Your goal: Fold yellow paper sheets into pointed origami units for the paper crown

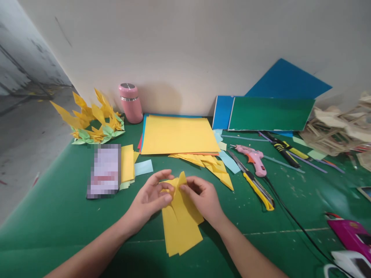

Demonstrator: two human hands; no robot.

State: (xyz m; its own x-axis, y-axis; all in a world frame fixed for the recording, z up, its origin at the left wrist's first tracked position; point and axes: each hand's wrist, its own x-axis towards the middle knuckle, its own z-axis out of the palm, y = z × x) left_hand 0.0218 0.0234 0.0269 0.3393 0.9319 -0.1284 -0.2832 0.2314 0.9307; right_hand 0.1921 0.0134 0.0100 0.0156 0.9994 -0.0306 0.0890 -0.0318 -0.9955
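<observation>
Both hands meet over the middle of the green table (58, 216). My left hand (150, 199) pinches the upper left edge of a folded yellow paper piece (181, 224), thumb and fingers closed on it. My right hand (203, 199) grips the same piece at its upper right, fingers curled round a fold. The paper's top point sticks up between the two hands, and its lower strips fan out flat on the table toward me.
Behind lie a stack of yellow sheets (179, 135), folded yellow pieces (216, 168), a pink glue gun (253, 156), a yellow utility knife (259, 189), a pink flask (130, 102) and yellow-green paper flowers (92, 123). Blue and green boards (269, 114) lean on the wall. A blurred card (104, 170) lies left.
</observation>
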